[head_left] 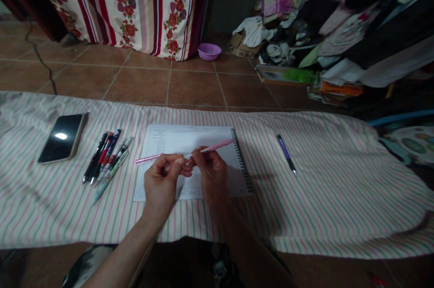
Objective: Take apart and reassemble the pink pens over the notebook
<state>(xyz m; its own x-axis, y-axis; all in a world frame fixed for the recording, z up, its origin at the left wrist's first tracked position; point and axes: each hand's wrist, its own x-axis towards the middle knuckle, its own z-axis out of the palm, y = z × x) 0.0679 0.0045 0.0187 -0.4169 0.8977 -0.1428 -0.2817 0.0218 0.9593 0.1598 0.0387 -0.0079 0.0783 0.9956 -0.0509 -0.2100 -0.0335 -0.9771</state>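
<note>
Over an open spiral notebook (190,188), both hands hold a pink and white pen (220,145) crosswise. My left hand (162,177) is closed around its left part, and a clear pink end (148,159) sticks out past the fingers. My right hand (213,175) pinches the white section, with the ridged pink end pointing up to the right. The fingertips of the two hands nearly meet at the pen's middle. Whether the two pink ends are one piece or separate parts, I cannot tell.
Several pens (106,159) lie in a bunch left of the notebook, beside a dark phone (63,138). A purple and black pen (286,154) lies to the right. Striped cloth (325,206) covers the table. Beyond it, a purple basin (209,51) stands on the tiled floor near piled clothes (325,16).
</note>
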